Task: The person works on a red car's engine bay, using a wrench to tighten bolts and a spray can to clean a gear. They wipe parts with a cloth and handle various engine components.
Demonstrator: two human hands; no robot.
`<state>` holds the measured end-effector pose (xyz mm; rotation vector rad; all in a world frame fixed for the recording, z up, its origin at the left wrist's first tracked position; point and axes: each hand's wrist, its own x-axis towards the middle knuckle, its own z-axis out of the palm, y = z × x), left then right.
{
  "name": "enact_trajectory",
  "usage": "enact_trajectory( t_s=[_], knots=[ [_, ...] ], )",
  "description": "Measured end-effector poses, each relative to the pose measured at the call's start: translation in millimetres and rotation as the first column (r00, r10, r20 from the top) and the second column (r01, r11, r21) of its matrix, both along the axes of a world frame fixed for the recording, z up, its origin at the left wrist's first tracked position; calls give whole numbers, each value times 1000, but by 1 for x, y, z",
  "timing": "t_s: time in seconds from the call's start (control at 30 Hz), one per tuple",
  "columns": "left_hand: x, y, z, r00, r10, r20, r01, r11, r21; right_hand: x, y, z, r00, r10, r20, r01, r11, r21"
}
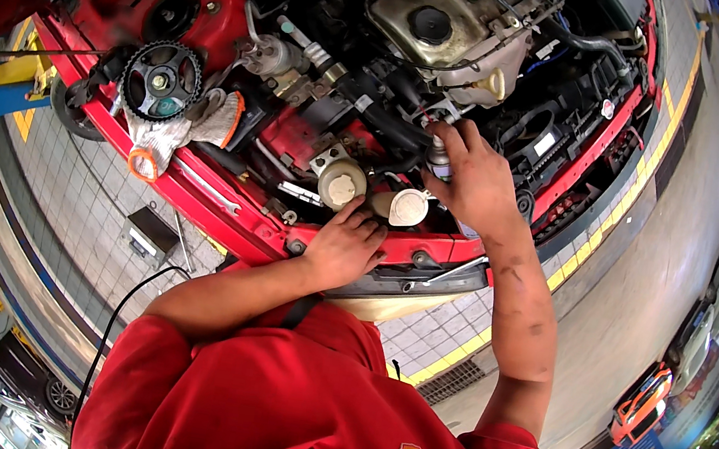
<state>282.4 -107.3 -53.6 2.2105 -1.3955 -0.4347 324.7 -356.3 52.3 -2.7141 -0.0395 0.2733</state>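
Gripping a small spray can (439, 157), the right hand (476, 182) is closed round its body and holds it upright over the middle of the red car's open engine bay (576, 160), the can's top pointing at the dark hoses just beyond the fingers. The left hand (345, 246) lies palm down on the front edge of the bay, fingers spread and flat on the red crossmember (221, 207), holding nothing; its fingertips come just beside a round white reservoir cap (342, 187). A second pale cap (407, 207) sits between the two hands, near the right wrist. Both forearms rise from the lower edge, out of a red shirt (254, 415).

Toward the left corner of the bay a toothed timing sprocket (161, 80) faces up, and a pair of white work gloves (177, 130) with orange cuffs is draped over the edge right below it, well apart from either hand. A tan engine cover (452, 28) with a black filler cap sits at the far side of the bay. Beneath the car runs a tiled floor (83, 190) with yellow lines.
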Motion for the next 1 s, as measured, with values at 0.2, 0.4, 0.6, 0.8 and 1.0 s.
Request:
enact_trajectory(
  t_s=[0.2, 0.4, 0.6, 0.8, 1.0],
  knots=[
    [-1, 2, -3, 1000, 5, 0, -5, 1000, 22, 8, 8, 2, 999, 27, 25, -26, 998, -50],
    [-2, 4, -7, 1000, 7, -11, -7, 999, 32, 14, 10, 3, 996, 86, 36, -83, 993, -80],
    [-4, 7, -10, 1000, 12, 15, -12, 1000, 3, 20, 14, 4, 994, 99, -38, -103, 988, -116],
    [-3, 7, -8, 1000, 0, 10, -1, 999, 40, 23, 13, 3, 996, 81, -45, -86, 988, -125],
    [-1, 6, -6, 1000, -8, 3, 8, 998, 63, 22, 10, -1, 998, 64, -24, -67, 993, -99]
  ],
)
